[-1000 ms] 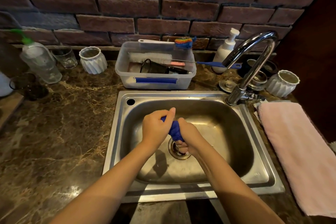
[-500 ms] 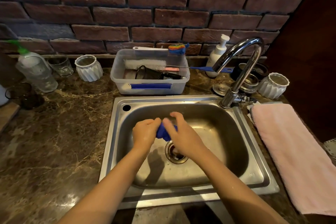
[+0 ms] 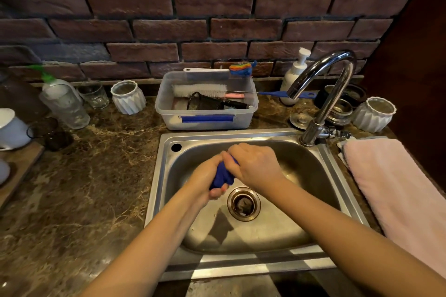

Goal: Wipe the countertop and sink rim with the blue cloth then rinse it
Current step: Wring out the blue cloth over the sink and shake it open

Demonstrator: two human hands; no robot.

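Over sink (image 3: pixel 154 190) — right hand (image 3: pixel 255 166) (curled) round cloth (image 3: pixel 223 175)

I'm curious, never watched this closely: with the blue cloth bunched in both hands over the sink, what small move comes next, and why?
Probably one firm twist, hands turning opposite ways. The left hand and right hand both grip the blue cloth, rolled tight over the sink, and no water shows at the faucet, so wringing seems due.

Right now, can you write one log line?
left hand, right hand: grip blue cloth | over sink | faucet: no water visible
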